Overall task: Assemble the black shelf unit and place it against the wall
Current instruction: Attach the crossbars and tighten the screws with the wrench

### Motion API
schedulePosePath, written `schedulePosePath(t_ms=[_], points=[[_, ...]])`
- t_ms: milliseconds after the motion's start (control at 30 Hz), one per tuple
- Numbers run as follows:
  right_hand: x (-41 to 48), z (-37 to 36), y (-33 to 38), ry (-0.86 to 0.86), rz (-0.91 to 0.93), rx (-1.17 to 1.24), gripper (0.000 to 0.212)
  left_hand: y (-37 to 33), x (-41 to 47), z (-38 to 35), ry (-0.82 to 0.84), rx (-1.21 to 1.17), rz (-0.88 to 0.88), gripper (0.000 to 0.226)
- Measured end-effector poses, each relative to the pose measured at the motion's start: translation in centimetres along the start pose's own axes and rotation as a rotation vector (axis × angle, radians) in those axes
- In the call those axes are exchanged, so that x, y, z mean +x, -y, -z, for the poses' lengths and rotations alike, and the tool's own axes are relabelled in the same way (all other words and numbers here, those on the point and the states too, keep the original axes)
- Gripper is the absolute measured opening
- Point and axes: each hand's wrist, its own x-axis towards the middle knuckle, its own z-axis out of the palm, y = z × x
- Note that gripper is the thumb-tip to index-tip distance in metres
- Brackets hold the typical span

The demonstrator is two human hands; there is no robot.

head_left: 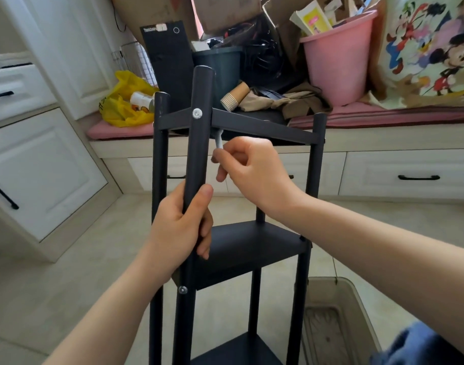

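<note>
1. Shelf unit point(252, 248) stood upright on the tiled floor, with both hands at its near front corner and the bench point(383, 138) beyond it.
2. Left hand point(180, 227) gripped the front post point(199, 133). Its fingers were wrapped round the post and the thumb lay up along it, between the top and middle shelves.
3. Right hand point(252, 167) was just right of the post and above the left hand. It pinched a small grey tool point(219, 140) between thumb and fingertips, the other fingers curled in.
4. The tool's upper end went up under the top shelf corner, right behind the post. The tip was hidden, so I couldn't tell what it met.
5. Screw point(197, 113), silver, sat in the post above both hands, level with the top shelf.
6. Second screw point(183, 289) sat in the same post below the left hand, at middle-shelf level.
7. On the bench past the hands were a yellow bag point(125, 101) up-left, paper cups point(234, 97) straight above the right hand, and a pink bucket point(338, 61) up-right.
8. Bin point(338, 325) sat on the floor under the right forearm, just beside the unit's right leg.
</note>
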Motion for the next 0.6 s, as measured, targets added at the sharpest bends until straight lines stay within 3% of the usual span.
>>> schedulePosePath(t_ms=[267, 600], points=[[0.3, -2.0, 0.3, -0.013, 0.057, 0.060, 0.010, -0.1, -0.5, 1.1, -0.051, -0.009, 0.044, 0.033], [0.1, -4.2, 1.5, 0.000, 0.054, 0.222, 0.022, 0.2, -1.0, 2.5, -0.068, -0.030, 0.070, 0.039]])
